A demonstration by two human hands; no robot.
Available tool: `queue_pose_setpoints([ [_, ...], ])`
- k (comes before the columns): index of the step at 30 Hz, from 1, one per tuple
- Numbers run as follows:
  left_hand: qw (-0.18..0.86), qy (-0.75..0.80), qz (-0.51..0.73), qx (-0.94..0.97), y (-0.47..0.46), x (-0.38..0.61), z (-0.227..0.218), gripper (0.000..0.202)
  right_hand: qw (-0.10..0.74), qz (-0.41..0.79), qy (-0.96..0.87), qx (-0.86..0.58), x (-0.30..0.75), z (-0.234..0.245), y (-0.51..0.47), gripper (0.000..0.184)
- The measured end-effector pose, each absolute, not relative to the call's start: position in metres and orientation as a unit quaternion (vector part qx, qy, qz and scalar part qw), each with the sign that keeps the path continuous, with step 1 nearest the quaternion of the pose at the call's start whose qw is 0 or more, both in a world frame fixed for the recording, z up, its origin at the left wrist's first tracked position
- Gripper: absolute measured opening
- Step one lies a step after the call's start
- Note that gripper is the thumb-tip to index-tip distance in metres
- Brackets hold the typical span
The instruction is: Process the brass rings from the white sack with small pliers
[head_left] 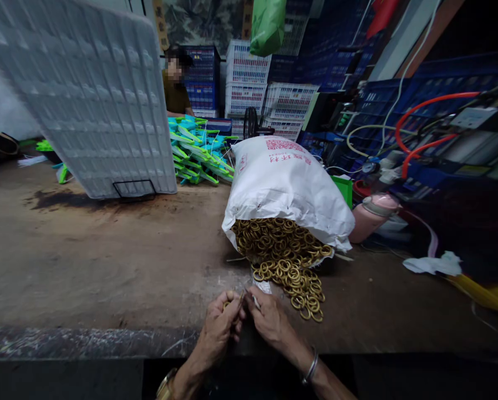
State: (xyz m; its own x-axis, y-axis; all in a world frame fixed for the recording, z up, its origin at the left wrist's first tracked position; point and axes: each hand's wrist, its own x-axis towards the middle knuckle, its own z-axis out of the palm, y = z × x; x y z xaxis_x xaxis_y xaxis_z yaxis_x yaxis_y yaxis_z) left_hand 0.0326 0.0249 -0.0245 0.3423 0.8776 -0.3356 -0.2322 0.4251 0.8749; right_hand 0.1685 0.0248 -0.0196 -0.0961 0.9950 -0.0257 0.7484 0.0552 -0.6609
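My left hand (220, 323) is closed just over the table's front edge, with a brass-coloured ring (226, 305) partly showing between its fingers. Close beside it, my right hand (270, 320) grips a small thin tool with a dark tip and a pale part (256, 302); its exact kind is too small to tell. The two sets of fingertips almost meet at the ring edge. Beyond them, a white woven sack (286, 178) lies on its side, its mouth facing me. Loose brass-coloured rings (293, 276) spill from it onto the table near my right hand.
A ribbed translucent plastic tray (103, 100) stands upright on the wooden table (107, 266), in a black wire stand (134, 189). Green and blue plastic pieces (201, 150) are heaped behind. A pink bottle (374, 216) and red hoses (411, 122) are at right. A person (176, 91) sits beyond, before stacked crates (247, 72).
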Motion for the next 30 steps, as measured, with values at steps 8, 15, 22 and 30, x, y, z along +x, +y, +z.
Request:
queue_pose_setpoints([
  [8,0.696,0.457,0.371,0.411,0.027,0.033,-0.027,0.033,0.107,0.194,-0.752,-0.621,0.167,-0.016,0.017,0.035],
  [15,0.737,0.411,0.344,0.412,0.018,0.029,-0.015,0.029,0.052,0.147,-0.735,-0.66,0.175,-0.02,0.027,0.027],
  [22,0.795,0.35,0.385,0.311,0.018,0.029,-0.011,0.03,0.131,0.087,-0.68,-0.716,0.185,-0.026,0.041,0.022],
  [30,0.809,0.364,0.382,0.26,0.024,0.024,-0.016,0.026,0.071,0.042,-0.671,-0.737,0.183,-0.031,0.05,0.014],
])
